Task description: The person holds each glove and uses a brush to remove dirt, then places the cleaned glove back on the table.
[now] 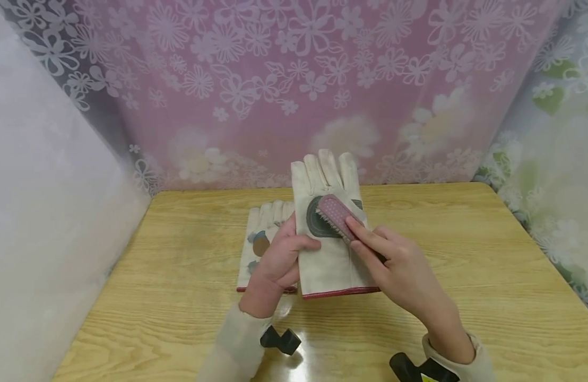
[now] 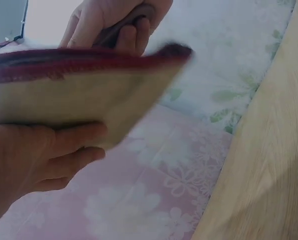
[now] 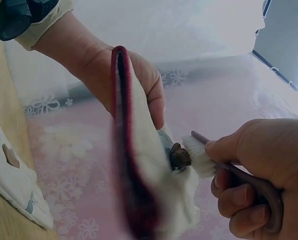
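Floral sheeting [image 1: 275, 79] walls off the table [image 1: 466, 265]; left hand [image 1: 277, 257] grips a cream glove [image 1: 322, 270], right hand [image 1: 408, 265] a pink brush [image 1: 333, 210].

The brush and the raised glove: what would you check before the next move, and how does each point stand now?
1. Raised glove held: ok, the left hand grips its side, thumb in front.
2. Brush held: ok, the right hand grips it.
3. Bristles facing the glove: ok, turned toward its patterned side.
4. Other glove out of the way: ok, lying on the table.
5. Glove free of dust: cannot tell, too fine to see.
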Demonstrator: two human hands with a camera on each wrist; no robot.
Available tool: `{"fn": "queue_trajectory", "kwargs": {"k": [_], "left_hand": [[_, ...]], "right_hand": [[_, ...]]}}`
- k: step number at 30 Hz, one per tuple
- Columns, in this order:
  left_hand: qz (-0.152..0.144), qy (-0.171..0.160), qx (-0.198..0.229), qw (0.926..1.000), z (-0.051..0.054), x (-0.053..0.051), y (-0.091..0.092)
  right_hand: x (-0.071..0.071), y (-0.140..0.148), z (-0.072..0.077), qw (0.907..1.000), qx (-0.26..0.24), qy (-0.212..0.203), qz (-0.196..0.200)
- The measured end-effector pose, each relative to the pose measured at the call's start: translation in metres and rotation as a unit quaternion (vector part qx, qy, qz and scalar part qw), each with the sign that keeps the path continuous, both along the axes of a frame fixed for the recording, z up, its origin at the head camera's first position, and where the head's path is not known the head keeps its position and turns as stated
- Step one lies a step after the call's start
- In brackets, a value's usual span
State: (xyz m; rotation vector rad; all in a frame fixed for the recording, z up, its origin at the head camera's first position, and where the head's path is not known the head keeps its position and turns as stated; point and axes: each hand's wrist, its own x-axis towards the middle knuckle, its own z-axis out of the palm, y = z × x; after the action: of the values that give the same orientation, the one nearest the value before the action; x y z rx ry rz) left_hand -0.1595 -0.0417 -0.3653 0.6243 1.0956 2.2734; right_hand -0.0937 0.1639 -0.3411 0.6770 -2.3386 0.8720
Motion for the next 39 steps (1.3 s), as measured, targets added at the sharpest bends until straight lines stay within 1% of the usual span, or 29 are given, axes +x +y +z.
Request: {"fn": "queue_trajectory", "kwargs": {"k": [3, 7, 9, 11, 14, 17, 18, 20, 22, 25, 27, 29, 31, 34, 37, 39], "left_hand": [[-0.019, 0.005, 0.015, 0.9997, -0.001, 0.000, -0.001], [-0.036, -0.011, 0.044, 0.9983, -0.004, -0.001, -0.003], [-0.042, -0.019, 0.053, 0.9975, -0.005, -0.002, -0.004], [-0.044, -0.021, 0.055, 0.9973, -0.005, -0.003, -0.003], [-0.042, -0.026, 0.045, 0.9978, -0.004, -0.002, -0.002], [-0.043, -0.019, 0.022, 0.9987, -0.002, 0.003, 0.001], [-0.043, -0.015, 0.014, 0.9988, -0.001, 0.005, 0.002], [-0.043, -0.005, 0.000, 0.9991, 0.001, 0.008, 0.004], [-0.040, 0.004, -0.011, 0.9991, 0.002, 0.011, 0.006], [-0.037, 0.002, -0.022, 0.9991, 0.003, 0.014, 0.005], [-0.042, -0.002, -0.027, 0.9987, 0.004, 0.013, 0.003], [-0.044, -0.012, -0.026, 0.9986, 0.004, 0.012, 0.000], [-0.042, -0.015, -0.020, 0.9988, 0.006, 0.009, -0.005], [-0.036, -0.014, -0.012, 0.9992, 0.008, 0.004, -0.011], [-0.034, -0.011, -0.020, 0.9992, 0.010, 0.002, -0.015], [-0.034, -0.017, -0.030, 0.9988, 0.011, 0.001, -0.017]], "right_hand": [[0.000, 0.001, -0.001, 0.9999, -0.008, -0.006, 0.005], [0.001, 0.004, 0.000, 0.9993, -0.022, -0.023, 0.016], [0.002, 0.007, 0.002, 0.9993, -0.013, -0.029, 0.021], [0.005, 0.012, 0.005, 0.9994, 0.008, -0.029, 0.020], [0.009, 0.016, 0.007, 0.9988, 0.044, -0.010, 0.016], [0.009, 0.015, 0.005, 0.9971, 0.072, 0.021, 0.016], [0.007, 0.013, 0.003, 0.9966, 0.074, 0.031, 0.022], [0.002, 0.009, -0.001, 0.9963, 0.064, 0.044, 0.037], [-0.004, 0.006, -0.005, 0.9967, 0.036, 0.046, 0.055], [-0.013, 0.003, -0.011, 0.9963, -0.012, 0.039, 0.075], [-0.018, 0.002, -0.014, 0.9960, -0.029, 0.030, 0.079], [-0.022, 0.002, -0.016, 0.9956, -0.037, 0.018, 0.084], [-0.023, 0.005, -0.016, 0.9951, -0.033, 0.008, 0.093], [-0.021, 0.013, -0.013, 0.9927, -0.019, -0.005, 0.119], [-0.016, 0.023, -0.008, 0.9899, -0.007, -0.015, 0.141], [-0.013, 0.029, -0.004, 0.9887, 0.002, -0.034, 0.146]]}}
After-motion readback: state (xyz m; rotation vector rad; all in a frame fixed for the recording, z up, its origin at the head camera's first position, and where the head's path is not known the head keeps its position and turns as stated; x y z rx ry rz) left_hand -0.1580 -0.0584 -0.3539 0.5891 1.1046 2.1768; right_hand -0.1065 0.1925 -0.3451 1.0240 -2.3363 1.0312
